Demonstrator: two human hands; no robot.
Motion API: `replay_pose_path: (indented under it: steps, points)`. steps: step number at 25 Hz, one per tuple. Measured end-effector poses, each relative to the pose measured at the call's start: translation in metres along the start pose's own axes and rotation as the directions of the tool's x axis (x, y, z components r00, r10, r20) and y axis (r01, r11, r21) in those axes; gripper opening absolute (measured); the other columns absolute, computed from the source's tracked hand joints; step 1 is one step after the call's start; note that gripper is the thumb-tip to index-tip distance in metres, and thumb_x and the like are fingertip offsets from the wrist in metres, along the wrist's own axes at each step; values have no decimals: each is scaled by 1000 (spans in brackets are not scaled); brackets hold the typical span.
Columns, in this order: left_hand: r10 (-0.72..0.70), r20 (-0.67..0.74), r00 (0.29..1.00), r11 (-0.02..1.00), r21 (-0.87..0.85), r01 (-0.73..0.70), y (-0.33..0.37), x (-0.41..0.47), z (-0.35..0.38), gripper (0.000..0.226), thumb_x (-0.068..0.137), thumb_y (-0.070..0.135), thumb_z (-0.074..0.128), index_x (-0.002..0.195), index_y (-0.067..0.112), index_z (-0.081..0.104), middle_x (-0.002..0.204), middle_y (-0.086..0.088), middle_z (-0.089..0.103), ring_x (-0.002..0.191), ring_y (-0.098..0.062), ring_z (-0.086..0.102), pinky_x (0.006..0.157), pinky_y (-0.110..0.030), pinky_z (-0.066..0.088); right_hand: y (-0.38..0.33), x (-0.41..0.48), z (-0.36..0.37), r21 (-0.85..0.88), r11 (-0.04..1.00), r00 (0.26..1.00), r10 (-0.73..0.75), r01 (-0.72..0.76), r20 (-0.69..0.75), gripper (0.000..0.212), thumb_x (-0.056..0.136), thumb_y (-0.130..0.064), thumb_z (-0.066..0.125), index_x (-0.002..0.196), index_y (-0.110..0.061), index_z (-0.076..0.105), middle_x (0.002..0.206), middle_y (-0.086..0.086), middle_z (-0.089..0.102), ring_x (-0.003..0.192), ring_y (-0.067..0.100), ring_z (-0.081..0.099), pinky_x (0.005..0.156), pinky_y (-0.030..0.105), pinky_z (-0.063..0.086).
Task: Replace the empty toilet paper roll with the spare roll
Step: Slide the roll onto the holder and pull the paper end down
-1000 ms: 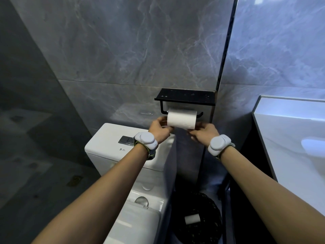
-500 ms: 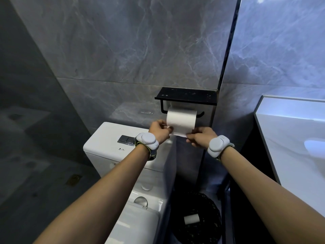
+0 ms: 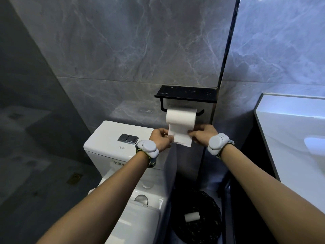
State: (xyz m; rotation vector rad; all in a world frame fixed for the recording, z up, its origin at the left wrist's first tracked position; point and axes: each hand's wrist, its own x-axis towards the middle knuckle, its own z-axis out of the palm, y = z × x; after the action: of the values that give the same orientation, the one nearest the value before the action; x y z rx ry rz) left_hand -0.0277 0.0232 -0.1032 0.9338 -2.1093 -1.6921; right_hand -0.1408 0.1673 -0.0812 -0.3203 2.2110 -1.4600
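— Pinching the loose sheet with both hands' fingers, closed on its edges; new roll sits on the holder.
— Advice?
— I'd pull evenly, straight down.

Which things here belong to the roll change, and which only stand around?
Job: roll, its loose sheet, holder, left hand, right hand, old tube in the bin.
Around: toilet, flush button, counter.
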Motion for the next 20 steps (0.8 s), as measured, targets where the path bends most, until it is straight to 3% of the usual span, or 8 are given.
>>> replay_pose_path:
  steps: [3, 6, 9, 12, 16, 18, 20]
  points:
    - [24, -10, 1000, 999, 40, -23, 1, 2, 1, 13, 82, 8, 67, 94, 8, 62, 78, -6, 64, 68, -20, 61, 65, -32, 58, 2, 1, 1, -27, 1000, 1000, 9, -8, 23, 15, 81, -9, 72, 95, -6, 68, 76, 16, 66, 50, 18, 52, 55, 32, 47]
    - [12, -28, 1000, 1000, -7, -12, 4, 6, 4, 16, 85, 13, 66, 98, 9, 60, 77, -3, 63, 66, -15, 62, 63, -32, 61, 6, 6, 2, -63, 998, 999, 24, -21, 37, 17, 80, -10, 72, 95, -4, 69, 70, 13, 65, 50, 19, 53, 54, 32, 48]
    - [23, -32, 999, 1000, 12, -23, 3, 9, 7, 6, 83, 13, 64, 87, 11, 61, 80, -8, 63, 72, -20, 64, 68, -42, 63, 9, 7, 4, -106, 994, 999, 26, -22, 38, 16, 79, -11, 72, 93, -4, 69, 66, 10, 65, 48, 19, 53, 50, 29, 47]
    - [29, -33, 999, 998, 49, -27, -2, 7, 9, 4, 77, 18, 61, 77, 14, 61, 78, -10, 63, 77, -28, 64, 77, -53, 60, 12, 9, 5, -114, 993, 999, 21, -16, 42, 16, 78, -9, 71, 92, -2, 68, 71, 14, 66, 51, 21, 53, 57, 34, 49]
    - [4, -37, 999, 997, 72, -1, -2, 2, 9, 5, 80, 13, 62, 76, 15, 60, 81, -11, 65, 73, -26, 65, 74, -50, 61, 15, 10, 6, -137, 990, 998, 29, -22, 50, 12, 76, -8, 70, 86, -1, 68, 62, 10, 64, 45, 20, 51, 52, 30, 45]
    - [-19, -44, 999, 999, 40, 21, 3, -2, 8, 6, 82, 11, 64, 84, 14, 59, 89, -13, 65, 70, -25, 65, 70, -44, 63, 14, 9, 6, -128, 992, 999, 22, -18, 31, 8, 76, -10, 71, 80, -4, 69, 57, 7, 64, 42, 18, 52, 46, 26, 45]
    - [-40, -55, 998, 999, 17, 41, 8, -5, 6, 14, 84, 11, 66, 95, 9, 57, 88, -11, 65, 67, -25, 64, 73, -43, 62, 13, 8, 4, -122, 992, 1000, 19, -17, 20, 8, 75, -12, 72, 80, -6, 71, 59, 6, 66, 47, 19, 55, 52, 28, 50]
